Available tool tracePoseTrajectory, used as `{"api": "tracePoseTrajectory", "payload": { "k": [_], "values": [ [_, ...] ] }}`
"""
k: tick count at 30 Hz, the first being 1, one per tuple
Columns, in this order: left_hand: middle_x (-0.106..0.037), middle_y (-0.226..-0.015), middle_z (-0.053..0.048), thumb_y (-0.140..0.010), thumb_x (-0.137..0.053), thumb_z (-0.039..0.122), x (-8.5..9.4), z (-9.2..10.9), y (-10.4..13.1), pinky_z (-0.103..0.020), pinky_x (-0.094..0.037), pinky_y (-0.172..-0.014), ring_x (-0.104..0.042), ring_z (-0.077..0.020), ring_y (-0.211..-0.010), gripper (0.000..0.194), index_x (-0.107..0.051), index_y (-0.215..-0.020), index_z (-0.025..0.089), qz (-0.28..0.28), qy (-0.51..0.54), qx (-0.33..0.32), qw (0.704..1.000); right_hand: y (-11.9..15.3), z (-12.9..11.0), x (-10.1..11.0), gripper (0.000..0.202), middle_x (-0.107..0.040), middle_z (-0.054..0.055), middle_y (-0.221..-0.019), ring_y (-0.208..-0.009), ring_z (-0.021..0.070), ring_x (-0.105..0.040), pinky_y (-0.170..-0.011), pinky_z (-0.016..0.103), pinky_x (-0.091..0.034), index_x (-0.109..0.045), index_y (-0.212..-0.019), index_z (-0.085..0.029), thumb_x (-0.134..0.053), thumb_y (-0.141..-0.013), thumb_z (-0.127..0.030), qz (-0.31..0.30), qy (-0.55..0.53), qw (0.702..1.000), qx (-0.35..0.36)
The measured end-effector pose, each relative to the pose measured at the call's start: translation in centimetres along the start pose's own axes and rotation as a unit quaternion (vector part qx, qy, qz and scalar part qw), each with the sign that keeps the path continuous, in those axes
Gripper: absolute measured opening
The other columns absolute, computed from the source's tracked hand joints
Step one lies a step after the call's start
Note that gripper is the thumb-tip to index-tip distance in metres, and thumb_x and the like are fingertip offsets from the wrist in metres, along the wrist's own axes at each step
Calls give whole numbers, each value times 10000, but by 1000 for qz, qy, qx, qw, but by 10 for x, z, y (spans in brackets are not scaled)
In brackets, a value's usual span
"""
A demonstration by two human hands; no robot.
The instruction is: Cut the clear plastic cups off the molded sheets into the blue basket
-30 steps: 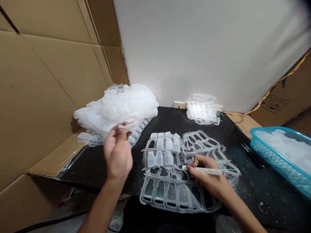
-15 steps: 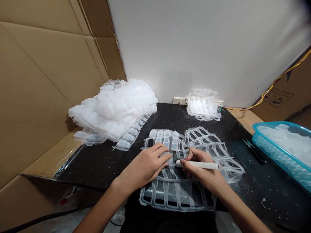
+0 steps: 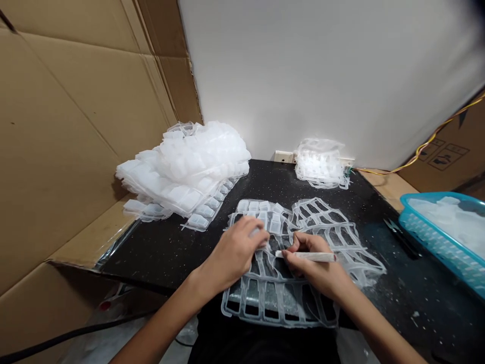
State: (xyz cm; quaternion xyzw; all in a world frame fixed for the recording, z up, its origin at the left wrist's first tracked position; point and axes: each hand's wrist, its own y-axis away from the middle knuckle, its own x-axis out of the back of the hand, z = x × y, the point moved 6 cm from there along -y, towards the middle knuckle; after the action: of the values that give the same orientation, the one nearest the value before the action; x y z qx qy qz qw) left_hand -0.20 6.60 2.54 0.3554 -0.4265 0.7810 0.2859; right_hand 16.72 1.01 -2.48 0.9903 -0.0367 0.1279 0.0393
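sheet (image 3: 278,279) near centre: near openings bare, far-left rows still holding pieces (image 3: 275,223). left hand (image 3: 235,247) half-curled over it, grip unclear; right hand (image 3: 317,270) closed round white pen-like tool (image 3: 321,257). filled stack (image 3: 185,169) stands far left.

White piece (image 3: 256,232) — mostly behind left hand (image 3: 239,243)

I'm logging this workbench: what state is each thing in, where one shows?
Translucent plastic sheet, pieces in its far rows
White pen-like tool, held nearly level
Right hand, closed around the tool
Left hand, fingers curled over the sheet, grip unclear
Plastic frames, overlapping, cells open
Sheet pile, stacked unevenly
Blue basket, uncovered, holding translucent pieces
Black-handled snips, lying unheld
Yellow cable, twisted
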Motion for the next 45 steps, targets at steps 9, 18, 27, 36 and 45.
{"api": "tracePoseTrajectory", "payload": {
  "k": [9,18,27,36,45],
  "values": [
    [-592,-1001,-17,-904,-709,345,80,-77,39,-235,-440,-993,-573,-135,-1008,186,-592,-928,202,476,384,138,779,3,-3,2,223,-548,-42,-617,-560,110,-462,-512,228,-338,-483,-726,-216,-660,-827,-308,18,20,1000,7],
    [-584,-1214,-88,-986,-470,72,25,-2,30,-368,-480,-1015,-514,-222,-1183,216,-538,-1155,189,-2,-94,-54,994,0,-21,-27,244,-611,-25,-636,-535,109,-511,-506,222,-394,-499,-757,-212,-686,-847,-341,-37,-81,996,10],
    [-473,-1345,-115,-1015,-495,215,10,-11,34,-477,-497,-1056,-415,-282,-1302,201,-557,-1207,214,-110,-137,-23,984,-8,-20,-37,244,-624,-17,-652,-511,103,-512,-486,221,-405,-513,-756,-205,-691,-845,-348,-52,-103,993,8],
    [-503,-1302,-108,-945,-488,64,3,-9,32,-465,-495,-997,-433,-286,-1235,223,-578,-1082,215,-97,-113,-20,989,-9,-19,-35,202,-533,-32,-644,-554,97,-437,-505,218,-348,-495,-717,-203,-653,-810,-289,-60,-46,996,44],
    [-559,-983,-16,-997,-539,360,46,-72,42,-261,-499,-856,-576,-132,-915,167,-458,-926,233,352,417,213,810,-10,-13,-37,198,-467,-50,-642,-558,100,-418,-515,228,-315,-449,-722,-215,-621,-810,-261,-73,-33,996,27]
  ]
}}
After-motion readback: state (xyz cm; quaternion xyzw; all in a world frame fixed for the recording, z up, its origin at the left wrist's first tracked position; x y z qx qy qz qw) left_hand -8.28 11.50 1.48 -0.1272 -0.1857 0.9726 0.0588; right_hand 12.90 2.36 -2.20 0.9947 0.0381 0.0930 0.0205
